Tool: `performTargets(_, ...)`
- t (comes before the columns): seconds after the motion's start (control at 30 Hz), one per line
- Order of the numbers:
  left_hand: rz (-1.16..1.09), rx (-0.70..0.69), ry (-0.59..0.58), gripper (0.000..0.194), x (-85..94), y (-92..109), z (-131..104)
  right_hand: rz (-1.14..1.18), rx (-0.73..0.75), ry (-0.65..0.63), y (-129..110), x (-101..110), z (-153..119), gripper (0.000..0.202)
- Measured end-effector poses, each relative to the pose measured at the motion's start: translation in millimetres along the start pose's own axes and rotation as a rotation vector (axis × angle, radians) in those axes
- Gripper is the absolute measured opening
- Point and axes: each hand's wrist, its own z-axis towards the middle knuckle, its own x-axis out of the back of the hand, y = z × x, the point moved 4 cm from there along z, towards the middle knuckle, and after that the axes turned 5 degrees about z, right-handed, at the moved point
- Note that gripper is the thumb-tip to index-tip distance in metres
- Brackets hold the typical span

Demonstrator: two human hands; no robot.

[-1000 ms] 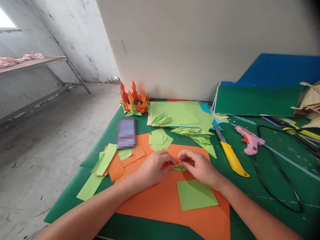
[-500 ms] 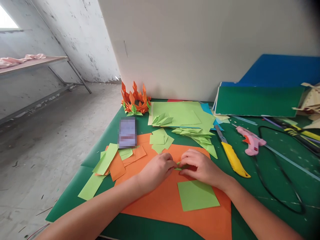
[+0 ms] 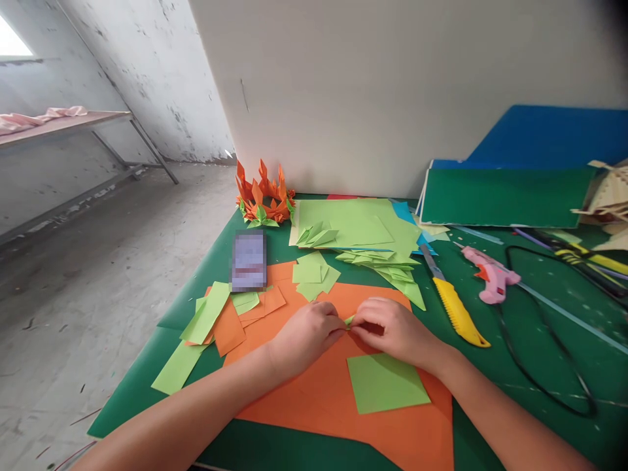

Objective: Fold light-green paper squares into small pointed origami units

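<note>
A small folded green paper piece point(image 3: 348, 322) is pinched between the fingertips of my left hand point(image 3: 314, 333) and my right hand point(image 3: 390, 328); the fingers cover most of it. Both hands are over a large orange sheet point(image 3: 304, 399) on the green table mat. Just below my right hand lies a flat green paper square point(image 3: 387, 384). Beyond the hands are a few loose green squares point(image 3: 316, 275) and a pile of folded green pieces point(image 3: 387, 263).
An orange and green paper crown point(image 3: 265, 199) stands at the back left, behind a blurred phone-like object point(image 3: 249, 260). Orange and green slips point(image 3: 206, 314) lie left. A yellow cutter point(image 3: 456, 311) and a pink glue gun point(image 3: 492, 275) with a black cord lie right.
The fingers of my right hand have drawn closer together on the small green piece, and less of it shows. My left hand has hardly moved.
</note>
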Motion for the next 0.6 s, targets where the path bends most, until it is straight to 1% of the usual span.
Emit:
performTargets(0.13, -0.129, 0.125, 0.031, 0.023, 0.5, -4.7, 1.1, 0.049, -0.084, 0.027, 2.0, 0.5, -0.6, 0.015)
performTargets(0.2, -0.165, 0.199, 0.026, 0.020, 1.6, -6.6, 1.2, 0.052, -0.120, 0.033, 2.9, 0.3, -0.3, 0.013)
performTargets(0.27, -0.177, 0.243, 0.012, 0.018, 3.0, -7.0, 1.3, 0.059, -0.141, 0.039, 4.1, -0.1, 0.4, 0.012)
performTargets(0.47, -0.149, 0.250, 0.008, 0.024, 4.3, -4.0, 2.0, 0.096, -0.175, 0.063, 7.4, -1.3, 2.3, 0.009)
performTargets(0.6, -0.040, 0.257, 0.004, 0.021, 0.5, -3.4, 4.1, 0.106, -0.200, 0.063, 8.3, -1.9, 3.2, 0.010)
